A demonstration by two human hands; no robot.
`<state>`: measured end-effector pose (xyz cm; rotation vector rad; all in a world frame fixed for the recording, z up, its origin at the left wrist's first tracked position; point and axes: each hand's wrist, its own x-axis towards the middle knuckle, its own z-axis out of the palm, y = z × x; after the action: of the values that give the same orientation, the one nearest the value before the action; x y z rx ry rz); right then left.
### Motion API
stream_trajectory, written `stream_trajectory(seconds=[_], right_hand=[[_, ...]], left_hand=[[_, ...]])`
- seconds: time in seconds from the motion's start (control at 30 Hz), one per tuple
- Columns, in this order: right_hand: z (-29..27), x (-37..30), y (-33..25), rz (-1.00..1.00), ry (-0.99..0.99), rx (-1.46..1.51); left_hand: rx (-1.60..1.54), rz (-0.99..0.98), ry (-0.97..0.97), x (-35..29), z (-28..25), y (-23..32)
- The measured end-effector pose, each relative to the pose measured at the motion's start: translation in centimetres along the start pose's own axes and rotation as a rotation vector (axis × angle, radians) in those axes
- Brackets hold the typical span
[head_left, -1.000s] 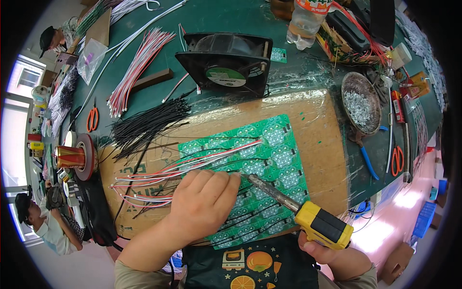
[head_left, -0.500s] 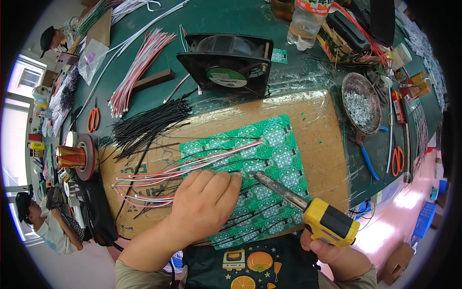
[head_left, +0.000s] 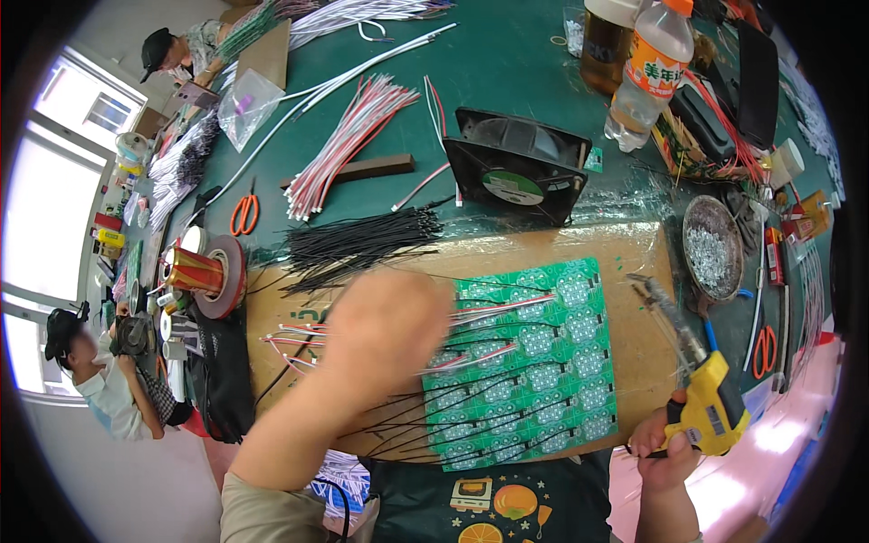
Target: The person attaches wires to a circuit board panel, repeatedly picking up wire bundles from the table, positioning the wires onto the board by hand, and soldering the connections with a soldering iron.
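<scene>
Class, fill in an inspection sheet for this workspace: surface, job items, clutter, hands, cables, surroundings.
Surface: green tabletop, with a brown cardboard sheet on it.
Job items: green circuit-board panel on the cardboard; yellow soldering gun, tip off the panel.
Clutter: black fan, orange-capped bottle, metal pan of silvery bits, two orange-handled scissors.
Hands: left hand blurred at the panel's left side, grip unclear; right hand holds the soldering gun.
Cables: red-and-white wires across the panel; black wire bundle and red-and-white wire bundle beyond.
Surroundings: two people and windows at left; pink floor lower right.

Downward fisheye view from the head
</scene>
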<state>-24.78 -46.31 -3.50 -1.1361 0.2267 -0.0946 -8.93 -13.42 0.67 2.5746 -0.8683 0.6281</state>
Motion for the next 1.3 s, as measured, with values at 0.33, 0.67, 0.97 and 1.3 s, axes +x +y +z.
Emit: stream_trajectory(seconds=[0.33,0.67,0.97,1.3], right_hand=[[-5.0,2.3,-3.6,-0.434,0.353,-0.225],[-2.3,1.6,-3.7,-0.411,0.228,-0.132],[1.9,-1.2,-1.9,-0.152,-0.039,-0.098],[7.1,-0.5,-1.5,0.005,-0.341,-0.478]], left_hand=[[0.362,-0.635,-0.064,0.7,-0.3,-14.2],[-0.098,-0.943,-0.100,1.3,-1.8,-15.8],[-1.602,-1.245,-0.228,0.3,-4.1,-2.3],[-1.846,-1.189,-0.475,-2.3,-2.0,12.9]])
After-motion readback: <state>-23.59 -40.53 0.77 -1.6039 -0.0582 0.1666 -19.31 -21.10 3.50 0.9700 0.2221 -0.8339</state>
